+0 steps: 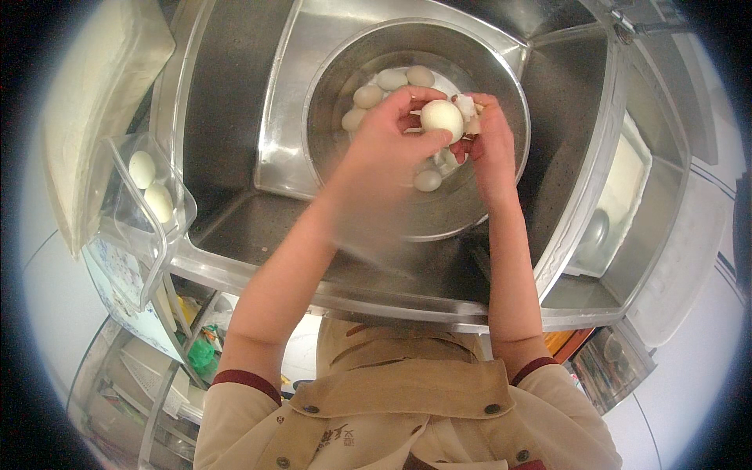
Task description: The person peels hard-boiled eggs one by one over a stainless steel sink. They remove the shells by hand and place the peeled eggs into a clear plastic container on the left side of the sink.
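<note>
A smooth, pale peeled egg rests in my left hand, between the thumb and the fingers. Close beside it, my right hand pinches pieces of eggshell with white membrane showing. Both hands are over a round metal basin in the sink. Several unpeeled eggs lie in the basin in what looks like water, mostly along its far left. Another egg is nearer to me, with pale bits of shell next to it. My hands hide part of the basin's contents.
A clear plastic container on the left rim of the stainless steel sink holds two pale eggs. In the right-hand sink compartment sits a white tray. A faucet is at the upper right.
</note>
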